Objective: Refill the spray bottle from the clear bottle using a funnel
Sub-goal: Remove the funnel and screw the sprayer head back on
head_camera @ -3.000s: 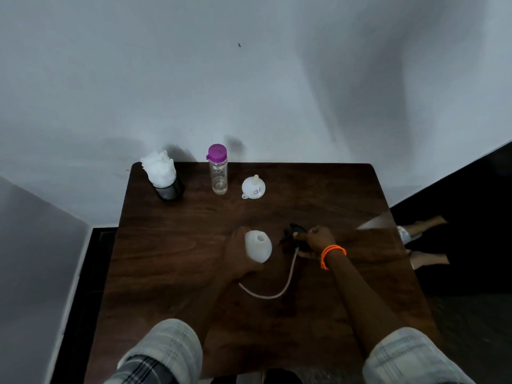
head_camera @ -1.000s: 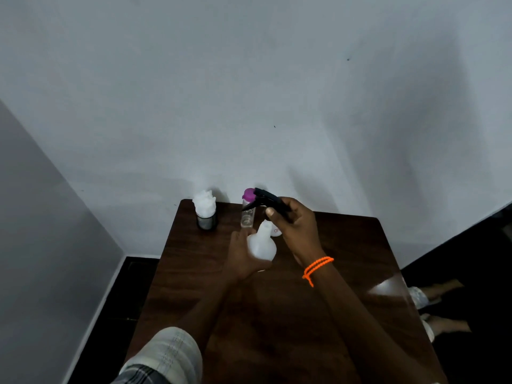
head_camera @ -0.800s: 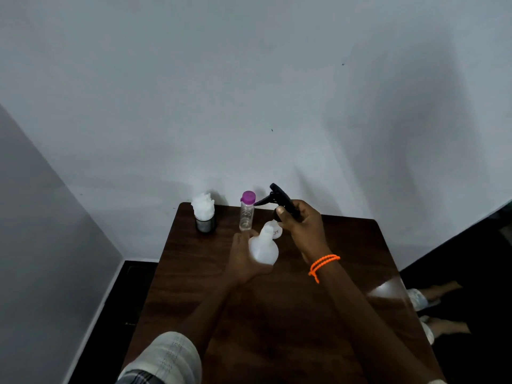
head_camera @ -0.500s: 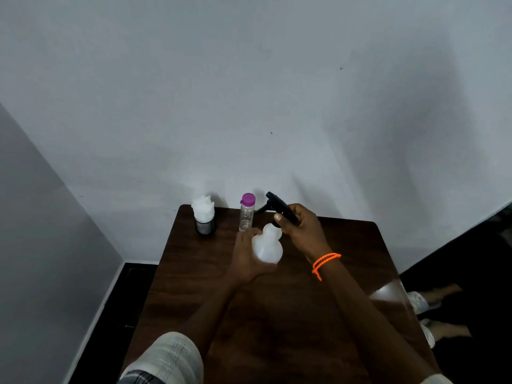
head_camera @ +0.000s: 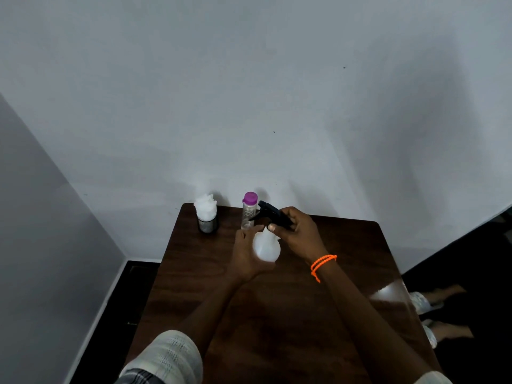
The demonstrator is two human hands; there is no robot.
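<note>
White spray bottle (head_camera: pixel 266 247) above the middle of the dark table (head_camera: pixel 357 256), cupped in the left hand (head_camera: pixel 248 254); black spray head (head_camera: pixel 273 213) at its neck — gripped by the right hand (head_camera: pixel 296 234); clear bottle (head_camera: pixel 248 211) with purple cap upright just behind; cup of tissues (head_camera: pixel 206 217) at far left corner.

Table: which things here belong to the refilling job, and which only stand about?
Job: white spray bottle in left hand; black spray head in right hand; clear bottle.
Standing about: dark cup of white tissue.
</note>
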